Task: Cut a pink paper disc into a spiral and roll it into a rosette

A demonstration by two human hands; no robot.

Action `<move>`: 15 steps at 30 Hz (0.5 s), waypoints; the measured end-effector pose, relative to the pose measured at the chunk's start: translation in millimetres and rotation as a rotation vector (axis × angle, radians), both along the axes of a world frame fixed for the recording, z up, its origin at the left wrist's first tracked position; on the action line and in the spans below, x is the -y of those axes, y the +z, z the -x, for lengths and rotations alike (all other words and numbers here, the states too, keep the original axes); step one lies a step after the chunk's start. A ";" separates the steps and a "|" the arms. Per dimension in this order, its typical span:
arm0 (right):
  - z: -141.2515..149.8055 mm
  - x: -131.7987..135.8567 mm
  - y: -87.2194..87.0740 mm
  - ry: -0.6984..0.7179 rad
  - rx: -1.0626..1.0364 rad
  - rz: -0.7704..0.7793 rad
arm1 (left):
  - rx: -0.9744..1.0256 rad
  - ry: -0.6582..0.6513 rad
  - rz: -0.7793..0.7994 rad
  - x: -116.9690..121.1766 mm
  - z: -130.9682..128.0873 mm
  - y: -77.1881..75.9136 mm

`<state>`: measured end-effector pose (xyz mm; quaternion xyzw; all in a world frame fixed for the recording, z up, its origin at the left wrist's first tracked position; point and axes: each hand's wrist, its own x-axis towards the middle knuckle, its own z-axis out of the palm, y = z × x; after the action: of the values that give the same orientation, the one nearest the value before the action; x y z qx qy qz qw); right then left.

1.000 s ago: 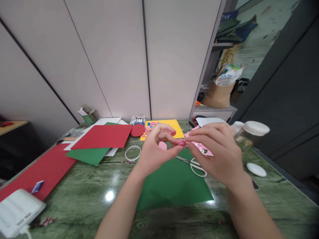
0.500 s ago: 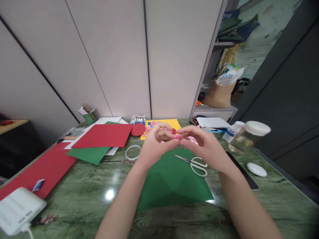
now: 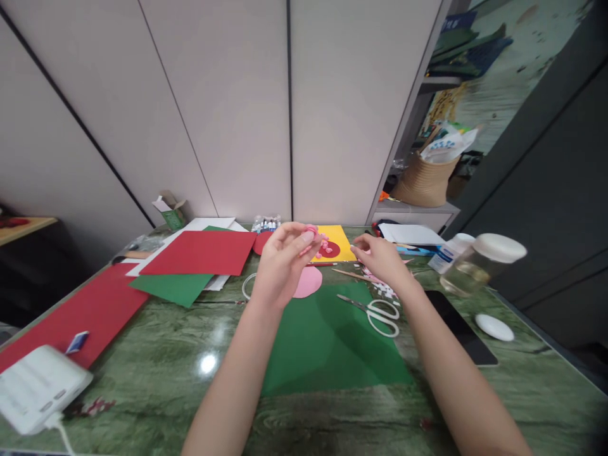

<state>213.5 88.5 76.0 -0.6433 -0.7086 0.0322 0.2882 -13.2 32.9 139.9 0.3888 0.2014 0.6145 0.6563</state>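
My left hand (image 3: 285,259) is raised over the paper, its thumb and fingers closed on a small pink paper roll (image 3: 311,229). My right hand (image 3: 382,258) hovers to the right with curled fingers, thumb and index together. A tiny white speck shows at its fingertips, too small to name. Beneath that hand lie pink and white paper scraps (image 3: 386,290) and a thin wooden stick (image 3: 351,274). A pink paper circle (image 3: 308,282) is partly covered by my left hand. White-handled scissors (image 3: 382,316) rest on the green sheet (image 3: 327,354).
A yellow sheet (image 3: 342,234) with a red circle and small pink pieces lies at the back. Red paper (image 3: 199,252) is stacked at left. A lidded jar (image 3: 479,266), a black phone (image 3: 463,329) and a white oval object (image 3: 494,327) stand or lie at right.
My right hand has let go of the pink roll and moved right, over the scraps. My left hand has shifted left and up with the roll, uncovering the pink circle.
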 end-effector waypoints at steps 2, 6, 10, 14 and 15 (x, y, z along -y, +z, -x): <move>-5.7 -5.8 -6.4 -0.039 0.054 0.028 | 0.002 0.027 -0.016 0.8 3.5 1.8; -19.1 -9.7 -8.2 -0.103 0.137 0.071 | 0.017 0.094 -0.052 4.5 13.1 7.6; -32.6 -11.4 -6.0 -0.163 0.189 0.109 | 0.115 0.177 -0.075 9.0 25.7 15.3; -44.2 -12.3 -4.9 -0.225 0.230 0.146 | 0.142 0.287 -0.127 12.9 38.4 20.6; -46.7 -12.1 -4.3 -0.238 0.239 0.156 | 0.137 0.314 -0.144 13.5 41.0 21.2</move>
<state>260.1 100.5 71.7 -0.7423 -0.6520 -0.0241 0.1530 -54.2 19.4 161.1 0.3557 0.1699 0.7474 0.5348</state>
